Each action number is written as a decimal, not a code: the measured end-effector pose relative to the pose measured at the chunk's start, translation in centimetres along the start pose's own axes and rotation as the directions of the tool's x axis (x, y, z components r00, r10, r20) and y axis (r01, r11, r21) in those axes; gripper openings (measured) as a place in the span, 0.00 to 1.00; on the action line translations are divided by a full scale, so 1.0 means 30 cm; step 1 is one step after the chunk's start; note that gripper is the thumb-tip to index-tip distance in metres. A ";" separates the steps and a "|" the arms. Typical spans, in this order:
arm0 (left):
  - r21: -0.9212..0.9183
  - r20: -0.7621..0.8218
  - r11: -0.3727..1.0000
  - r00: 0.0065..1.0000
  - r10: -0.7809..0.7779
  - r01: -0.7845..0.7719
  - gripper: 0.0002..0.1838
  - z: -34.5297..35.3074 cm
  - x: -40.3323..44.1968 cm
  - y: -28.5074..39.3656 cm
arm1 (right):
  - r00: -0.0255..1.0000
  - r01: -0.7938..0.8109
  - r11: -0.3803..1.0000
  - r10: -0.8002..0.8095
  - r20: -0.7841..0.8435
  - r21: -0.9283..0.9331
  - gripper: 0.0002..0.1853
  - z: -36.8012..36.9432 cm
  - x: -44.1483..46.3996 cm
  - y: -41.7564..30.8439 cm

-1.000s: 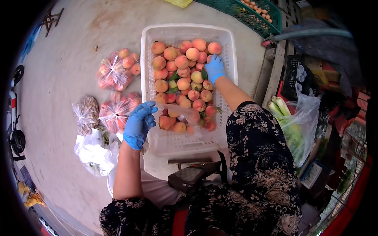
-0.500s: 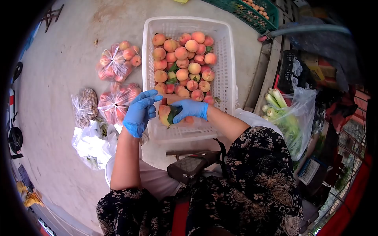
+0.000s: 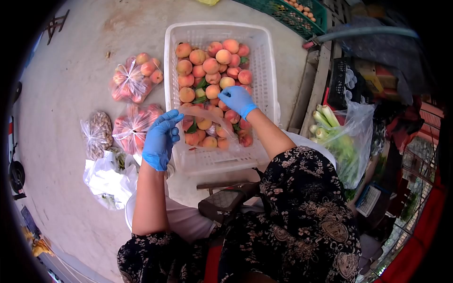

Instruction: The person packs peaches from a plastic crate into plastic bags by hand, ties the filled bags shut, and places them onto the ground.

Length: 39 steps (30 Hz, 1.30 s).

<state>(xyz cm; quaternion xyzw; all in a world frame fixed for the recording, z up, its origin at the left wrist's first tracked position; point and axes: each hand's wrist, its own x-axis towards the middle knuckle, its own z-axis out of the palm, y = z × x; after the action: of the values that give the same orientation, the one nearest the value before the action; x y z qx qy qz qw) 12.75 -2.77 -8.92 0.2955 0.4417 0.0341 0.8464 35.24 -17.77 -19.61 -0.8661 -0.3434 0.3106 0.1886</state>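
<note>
My left hand [image 3: 160,139], in a blue glove, pinches the edge of a clear plastic bag [image 3: 204,114] over the near part of a white crate [image 3: 275,89]. Through the film, peaches [image 3: 205,123] show; which are inside the bag and which beneath is hard to tell. Also gloved in blue, my right hand [image 3: 238,100] is in among the loose peaches [image 3: 211,65] in the middle of the crate. Its fingers are bent and bunched close by a yellowish peach [image 3: 226,82], and whatever they grip is hidden under the hand.
Left of the crate lie two tied bags of peaches [image 3: 133,80], a bag of small brown items [image 3: 98,134] and a white bag [image 3: 111,181]. At right are green-stemmed vegetables [image 3: 332,118] in plastic. A green crate [image 3: 302,21] stands at the far right.
My right hand has moved away from the bag, up and right onto the loose peaches. The leafy peach it held is now out of the hand. The left hand keeps hold of the bag.
</note>
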 end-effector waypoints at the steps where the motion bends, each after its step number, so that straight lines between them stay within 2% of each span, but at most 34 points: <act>1: -0.007 0.002 1.000 1.000 -0.001 0.001 0.18 -0.002 0.004 0.001 | 0.995 0.045 0.956 -0.069 -0.073 -0.290 0.14 -0.026 0.030 0.059; 2: -0.014 0.004 1.000 1.000 -0.002 0.002 0.18 -0.002 0.009 0.005 | 0.999 -0.010 0.814 -0.012 -0.034 -0.581 0.16 -0.060 0.040 0.074; 5: -0.009 -0.001 1.000 1.000 -0.003 0.003 0.17 0.004 0.023 0.012 | 0.896 -0.133 0.491 -0.312 -0.317 -0.861 0.18 0.112 0.177 0.387; 8: -0.008 -0.009 1.000 1.000 0.002 -0.002 0.17 -0.004 0.031 0.023 | 0.977 -0.006 0.405 -0.192 -0.092 -0.914 0.20 0.096 0.226 0.362; 11: -0.004 -0.032 1.000 0.999 0.001 -0.002 0.17 -0.002 0.027 0.030 | 0.996 0.013 0.366 -0.086 -0.020 -0.931 0.20 0.095 0.247 0.336; 12: -0.001 -0.030 1.000 1.000 0.001 -0.001 0.17 -0.001 0.025 0.027 | 0.997 0.020 0.369 -0.073 -0.008 -0.929 0.18 0.089 0.252 0.333; 15: 0.016 -0.009 1.000 1.000 0.004 -0.004 0.18 -0.002 0.025 0.042 | 0.942 0.176 0.430 0.189 0.279 -0.886 0.20 -0.090 0.180 0.146; 17: 0.025 0.016 1.000 1.000 -0.008 0.007 0.18 -0.004 0.011 0.025 | 0.941 0.155 0.788 0.066 0.331 -0.597 0.29 -0.207 0.086 0.055; 18: 0.036 0.031 0.999 0.999 -0.008 0.007 0.18 -0.007 0.007 0.020 | 0.943 0.140 0.907 -0.001 0.332 -0.396 0.34 -0.233 0.042 0.037; 19: 0.048 0.044 0.999 0.999 -0.005 0.003 0.18 -0.006 0.000 0.021 | 0.865 0.103 0.993 -0.064 0.498 -0.051 0.35 -0.235 0.009 0.039; 20: 0.066 0.031 0.998 0.999 -0.018 0.016 0.18 0.003 -0.011 0.021 | 0.768 -0.002 0.957 -0.185 0.613 0.291 0.36 -0.237 -0.021 0.039; 21: 0.071 0.043 0.997 0.999 -0.016 0.013 0.18 0.000 -0.018 0.020 | 0.671 -0.154 0.803 -0.343 0.658 0.576 0.37 -0.236 -0.049 0.032; 22: 0.075 0.057 0.997 0.998 -0.014 0.009 0.18 -0.002 -0.021 0.015 | 0.596 -0.340 0.610 -0.449 0.666 0.716 0.35 -0.203 -0.104 0.017; 23: 0.078 0.072 0.997 0.997 -0.012 0.006 0.18 -0.003 -0.027 0.008 | 0.535 -0.520 0.373 -0.559 0.634 0.768 0.33 -0.146 -0.165 0.000; 25: 0.086 0.102 0.996 0.995 -0.019 0.010 0.18 -0.005 -0.035 0.003 | 0.621 -0.333 0.577 -0.460 0.634 0.746 0.31 0.000 -0.224 -0.031; 27: 0.101 0.105 0.995 0.994 -0.019 0.008 0.17 -0.014 -0.048 0.004 | 0.709 -0.140 0.751 -0.379 0.595 0.645 0.29 0.124 -0.251 -0.082; 29: 0.117 0.084 0.993 0.996 -0.024 0.014 0.17 -0.016 -0.060 0.001 | 0.835 0.260 0.910 -0.380 0.398 0.322 0.23 0.167 -0.270 -0.130; 30: 0.104 0.092 0.994 0.995 -0.034 0.024 0.17 -0.019 -0.063 -0.001 | 0.864 0.405 0.909 -0.415 0.287 0.093 0.20 0.182 -0.280 -0.146; 33: 0.037 0.119 0.998 0.992 -0.053 0.049 0.16 -0.026 -0.063 -0.003 | 0.943 0.328 0.922 -0.306 0.131 -0.208 0.13 0.197 -0.312 -0.186; 36: -0.105 0.145 0.992 0.988 -0.059 0.075 0.16 -0.050 -0.049 0.005 | 0.892 0.410 0.835 -0.451 -0.030 -0.368 0.12 0.295 -0.309 -0.088; 38: -0.223 0.177 0.968 0.981 -0.077 0.116 0.16 -0.071 -0.039 0.002 | 0.979 0.189 0.981 -0.191 0.074 0.035 0.12 0.272 -0.272 -0.071; 39: -0.240 0.167 0.964 0.983 -0.076 0.115 0.16 -0.064 -0.046 0.002 | 0.983 0.034 0.974 -0.073 0.166 0.225 0.12 0.224 -0.264 -0.092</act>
<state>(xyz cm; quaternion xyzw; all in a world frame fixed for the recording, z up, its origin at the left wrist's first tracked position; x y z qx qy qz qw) 10.45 -2.27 -8.72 0.1673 0.3802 0.0249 0.9093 24.91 -20.72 -19.82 -0.7999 -0.3450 0.4156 0.2616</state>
